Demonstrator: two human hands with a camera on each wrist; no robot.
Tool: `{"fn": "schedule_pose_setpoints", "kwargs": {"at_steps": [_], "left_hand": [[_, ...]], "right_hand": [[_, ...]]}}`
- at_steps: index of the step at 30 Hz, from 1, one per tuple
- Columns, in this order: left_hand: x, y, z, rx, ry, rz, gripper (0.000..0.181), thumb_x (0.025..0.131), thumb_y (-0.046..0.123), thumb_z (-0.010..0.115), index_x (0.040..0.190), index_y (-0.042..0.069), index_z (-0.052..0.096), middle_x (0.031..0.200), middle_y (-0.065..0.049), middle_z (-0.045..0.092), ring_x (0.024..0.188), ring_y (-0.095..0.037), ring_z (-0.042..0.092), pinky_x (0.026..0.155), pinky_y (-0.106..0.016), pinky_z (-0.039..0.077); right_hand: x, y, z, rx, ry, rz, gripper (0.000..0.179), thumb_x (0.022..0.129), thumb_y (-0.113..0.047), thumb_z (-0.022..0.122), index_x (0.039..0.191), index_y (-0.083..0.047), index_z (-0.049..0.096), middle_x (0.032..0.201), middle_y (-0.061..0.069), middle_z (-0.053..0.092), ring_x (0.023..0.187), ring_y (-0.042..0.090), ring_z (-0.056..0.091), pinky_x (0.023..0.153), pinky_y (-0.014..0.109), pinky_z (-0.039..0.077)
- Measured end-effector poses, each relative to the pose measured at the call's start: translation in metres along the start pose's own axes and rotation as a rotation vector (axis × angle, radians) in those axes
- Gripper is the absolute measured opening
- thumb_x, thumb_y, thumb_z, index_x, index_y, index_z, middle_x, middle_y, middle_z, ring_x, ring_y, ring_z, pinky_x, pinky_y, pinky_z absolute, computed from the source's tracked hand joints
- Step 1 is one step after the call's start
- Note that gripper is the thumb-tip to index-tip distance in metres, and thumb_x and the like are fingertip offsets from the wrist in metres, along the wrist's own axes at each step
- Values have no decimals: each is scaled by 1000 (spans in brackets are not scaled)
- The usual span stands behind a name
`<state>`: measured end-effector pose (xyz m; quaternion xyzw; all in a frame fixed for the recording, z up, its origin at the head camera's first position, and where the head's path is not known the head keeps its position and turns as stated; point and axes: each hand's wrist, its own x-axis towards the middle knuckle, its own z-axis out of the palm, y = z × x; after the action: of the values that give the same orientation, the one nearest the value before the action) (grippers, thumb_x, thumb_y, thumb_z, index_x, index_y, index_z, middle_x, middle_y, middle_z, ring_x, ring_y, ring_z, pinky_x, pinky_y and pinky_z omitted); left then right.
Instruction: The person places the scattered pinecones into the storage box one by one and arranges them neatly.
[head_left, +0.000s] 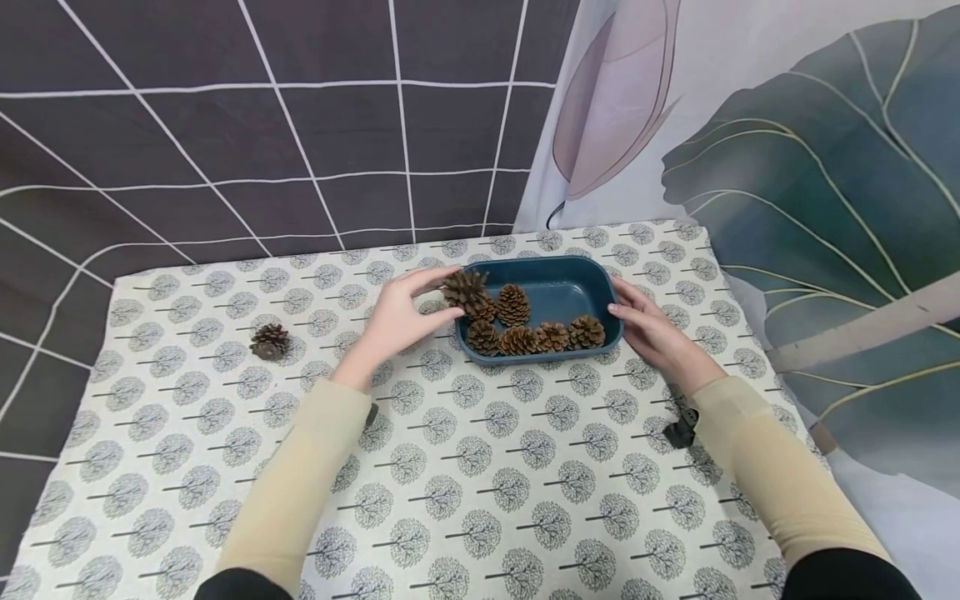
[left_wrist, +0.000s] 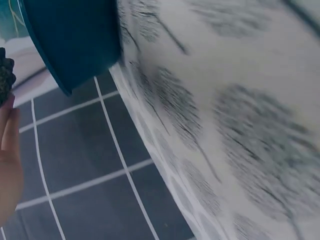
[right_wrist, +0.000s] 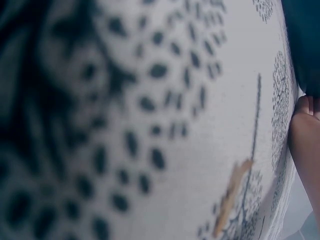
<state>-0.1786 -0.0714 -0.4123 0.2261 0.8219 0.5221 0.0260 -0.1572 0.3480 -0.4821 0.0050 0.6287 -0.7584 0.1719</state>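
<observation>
A blue rectangular tub (head_left: 577, 292) stands toward the back of the table, with several brown pine cones (head_left: 552, 336) inside along its front and left sides. My left hand (head_left: 401, 312) pinches another pine cone (head_left: 465, 292) between thumb and fingers, over the tub's left end. The left wrist view catches part of that held cone (left_wrist: 6, 75) at its left edge, beside the tub's wall (left_wrist: 75, 45). My right hand (head_left: 652, 329) grips the tub's right end, thumb at the rim and fingers along the outside. In the right wrist view this hand (right_wrist: 306, 130) is partly cut off next to the tub.
One loose pine cone (head_left: 270, 342) lies on the left part of the tree-patterned tablecloth (head_left: 480, 500). A thin tan fragment (right_wrist: 232, 197) rests on the cloth in the right wrist view. Behind the table hang a dark grid-patterned curtain (head_left: 337, 133) and a leaf-patterned one (head_left: 787, 192).
</observation>
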Motion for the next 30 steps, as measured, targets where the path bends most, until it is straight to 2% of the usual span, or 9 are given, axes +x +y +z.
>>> {"fn": "schedule_pose_setpoints", "kwargs": {"at_steps": [2, 4, 10, 14, 17, 20, 22, 26, 30], "left_hand": [[11, 3, 6, 13, -12, 33, 63, 88, 12, 87, 145, 7, 63, 147, -14, 66, 134, -32, 65, 119, -43, 53], [22, 6, 13, 21, -20, 53, 61, 89, 14, 87, 145, 8, 64, 147, -13, 67, 135, -31, 65, 119, -42, 52], [53, 18, 39, 21, -95, 56, 59, 90, 18, 87, 144, 8, 66, 147, -12, 67, 134, -28, 66, 119, -34, 52], [69, 23, 55, 59, -135, 82, 59, 89, 19, 88, 142, 6, 66, 143, -13, 69, 128, -28, 69, 116, -31, 54], [78, 25, 65, 90, -164, 101, 58, 88, 17, 88, 141, 4, 66, 140, -14, 71, 125, -28, 71, 114, -31, 55], [86, 25, 75, 142, -220, 102, 59, 89, 19, 88, 141, 6, 65, 141, -12, 70, 125, -26, 71, 115, -32, 54], [90, 25, 81, 179, -256, 95, 59, 89, 20, 88, 142, 8, 64, 143, -10, 69, 126, -24, 70, 116, -32, 53], [96, 25, 92, 255, -299, 93, 59, 90, 25, 88, 142, 11, 64, 146, -7, 67, 127, -21, 69, 119, -35, 50], [99, 22, 101, 359, -326, 109, 60, 93, 33, 85, 146, 15, 63, 148, -5, 66, 130, -20, 67, 119, -36, 50]], "right_hand": [[0, 0, 0, 7, -3, -5, 66, 108, -1, 51, 169, -12, 26, 173, 8, 30, 138, 6, 50, 128, 24, 36], [-1, 0, 0, 14, -9, -8, 66, 108, -1, 51, 169, -12, 25, 172, 7, 32, 138, 6, 50, 127, 23, 37], [0, 0, 0, 32, -15, -6, 66, 109, 0, 49, 169, -12, 25, 153, -10, 47, 138, 6, 51, 122, 20, 40], [-1, -1, 0, 18, -8, 2, 67, 108, -1, 50, 169, -13, 24, 157, -9, 46, 138, 5, 50, 128, 23, 34], [-1, -2, 1, 18, 3, 16, 69, 108, -1, 51, 169, -12, 22, 169, 3, 35, 137, 4, 49, 133, 28, 28], [-1, -3, 1, 23, 14, 32, 70, 108, -2, 52, 170, -12, 21, 175, 10, 22, 137, 4, 48, 134, 29, 26], [-1, -3, 1, 28, 16, 36, 70, 108, -2, 52, 170, -11, 20, 173, 9, 26, 137, 5, 49, 133, 28, 28], [0, -2, 1, 38, 6, 22, 70, 108, 0, 50, 170, -10, 19, 157, -5, 43, 136, 5, 51, 125, 21, 38], [0, -1, 1, 42, 0, 19, 70, 108, 0, 50, 170, -9, 18, 151, -11, 46, 135, 3, 52, 121, 18, 41]]}}
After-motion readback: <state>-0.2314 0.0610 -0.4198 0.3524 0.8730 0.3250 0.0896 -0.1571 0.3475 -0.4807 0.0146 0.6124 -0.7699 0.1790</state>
